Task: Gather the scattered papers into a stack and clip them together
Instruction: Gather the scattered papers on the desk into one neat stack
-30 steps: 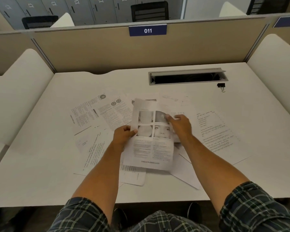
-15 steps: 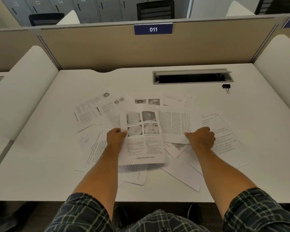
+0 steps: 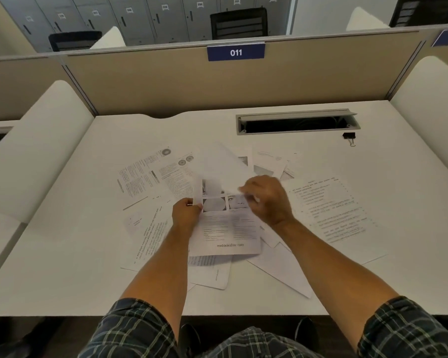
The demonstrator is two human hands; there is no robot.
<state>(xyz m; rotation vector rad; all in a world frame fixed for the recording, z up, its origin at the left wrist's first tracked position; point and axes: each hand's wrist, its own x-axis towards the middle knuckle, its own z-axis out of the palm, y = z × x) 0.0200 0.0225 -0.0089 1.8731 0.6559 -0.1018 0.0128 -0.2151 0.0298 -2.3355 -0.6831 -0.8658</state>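
Several printed sheets lie scattered over the middle of the white desk (image 3: 62, 254). My left hand (image 3: 185, 213) grips the left edge of a sheet with photos and text (image 3: 228, 228), held just above the pile. My right hand (image 3: 268, 200) pinches a second sheet (image 3: 223, 166), blurred and lifted with its blank side up, over the photo sheet. A sheet of text (image 3: 336, 210) lies flat to the right, another (image 3: 145, 174) to the left. A small black binder clip (image 3: 349, 136) sits at the back right, apart from both hands.
An open cable slot (image 3: 295, 122) is set in the desk's back, left of the clip. A beige partition (image 3: 166, 81) labelled 011 closes the back. White side panels (image 3: 36, 140) stand left and right. More loose sheets (image 3: 282, 267) reach toward the front edge.
My right hand picked up a sheet from the right of the pile and swung it left and up over the photo sheet. My left hand kept its grip.
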